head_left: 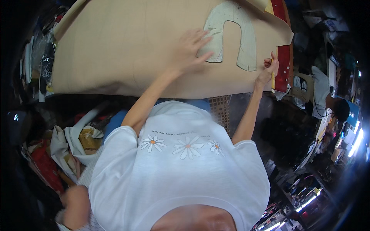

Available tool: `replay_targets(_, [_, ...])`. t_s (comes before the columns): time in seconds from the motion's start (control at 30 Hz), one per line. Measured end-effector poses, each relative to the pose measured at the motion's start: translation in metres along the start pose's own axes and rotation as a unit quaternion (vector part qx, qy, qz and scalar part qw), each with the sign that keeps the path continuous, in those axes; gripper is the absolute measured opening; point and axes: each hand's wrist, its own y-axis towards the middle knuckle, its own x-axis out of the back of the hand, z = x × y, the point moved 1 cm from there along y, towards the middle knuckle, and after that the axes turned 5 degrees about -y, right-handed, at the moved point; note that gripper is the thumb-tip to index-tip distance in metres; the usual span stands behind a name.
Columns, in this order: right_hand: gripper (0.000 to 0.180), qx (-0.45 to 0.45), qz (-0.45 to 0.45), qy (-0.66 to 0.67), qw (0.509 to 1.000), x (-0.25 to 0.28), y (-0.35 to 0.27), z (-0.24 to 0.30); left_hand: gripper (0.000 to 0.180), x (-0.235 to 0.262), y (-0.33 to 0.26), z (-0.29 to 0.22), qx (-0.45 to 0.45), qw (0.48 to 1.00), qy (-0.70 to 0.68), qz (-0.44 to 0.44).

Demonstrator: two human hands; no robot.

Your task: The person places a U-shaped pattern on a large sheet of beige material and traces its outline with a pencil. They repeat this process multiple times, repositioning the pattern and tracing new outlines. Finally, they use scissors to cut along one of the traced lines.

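Note:
A wide tan sheet of material (127,42) covers the work surface ahead of me. On its right half lies a pale grey-green U-shaped pattern piece (246,46) with the curve at the far end and thin lines drawn on it. My left hand (192,48), smeared by motion, is spread with its fingertips over the left leg of the piece. At the right edge of the sheet my right hand (271,66) is closed around a slim yellow stick (272,56), like a pencil or pen. The stick points away from me.
A red strip (284,63) runs along the right side of the surface. At lower left, pale rolled material (79,140) lies beside another person's bent arm (75,208). A perforated brown panel (219,109) shows below the sheet. A beige chair (302,90) stands to the right.

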Motion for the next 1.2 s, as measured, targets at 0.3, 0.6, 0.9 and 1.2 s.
replay_targets(0.3, [0.031,0.076,0.41,0.059,0.907,-0.077,-0.028,0.08,0.057,-0.093,0.073,-0.027,0.049,0.967,-0.225,0.11])
replay_targets(0.6, [0.055,0.214,0.548,-0.289,0.755,-0.123,-0.035,0.058,0.064,-0.123,0.051,-0.012,-0.01,0.991,-0.123,0.06])
replay_targets(0.9, [0.024,0.069,0.552,-0.085,0.827,-0.167,0.036,0.08,0.064,-0.116,0.065,-0.021,0.002,0.986,0.052,0.157])
replay_targets(1.2, [0.042,0.125,0.629,-0.281,0.714,-0.136,-0.015,0.079,0.068,-0.137,0.061,-0.011,-0.064,0.965,0.23,0.112])
